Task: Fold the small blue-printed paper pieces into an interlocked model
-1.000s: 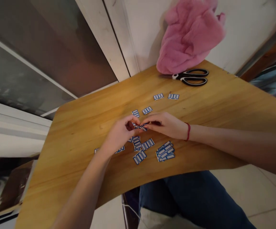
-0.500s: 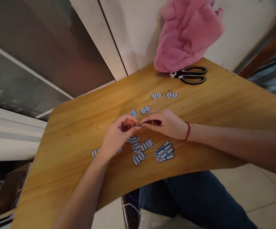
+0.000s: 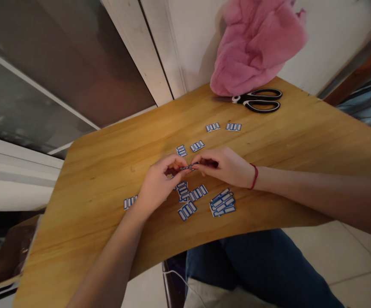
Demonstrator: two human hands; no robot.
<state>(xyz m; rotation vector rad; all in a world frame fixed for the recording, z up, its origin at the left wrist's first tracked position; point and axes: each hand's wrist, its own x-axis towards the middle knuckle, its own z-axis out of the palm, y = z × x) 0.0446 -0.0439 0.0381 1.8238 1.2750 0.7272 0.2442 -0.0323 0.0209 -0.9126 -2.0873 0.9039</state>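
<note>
Between my two hands, just above the wooden table [image 3: 108, 171], a small blue-and-white label piece [image 3: 190, 167] is pinched and seen nearly edge-on. My left hand [image 3: 162, 177] grips its left end between thumb and fingertips. On the other end my right hand [image 3: 227, 166], with a red string at the wrist, closes thumb and fingers. Under and in front of the hands lie loose label pieces [image 3: 187, 210], some overlapping. A piled cluster of label pieces [image 3: 222, 202] sits to their right. Part of the spread is hidden by my left hand.
Black-handled scissors [image 3: 259, 101] lie at the back of the table beside a pink fluffy cloth [image 3: 256, 51] against the wall. Several more label pieces [image 3: 212, 127] are scattered beyond my hands. A window [image 3: 76, 64] borders the table's far left side.
The view has shifted slightly. Both hands keep their pinch on the label piece, with only small finger movement; the other pieces stay in place.
</note>
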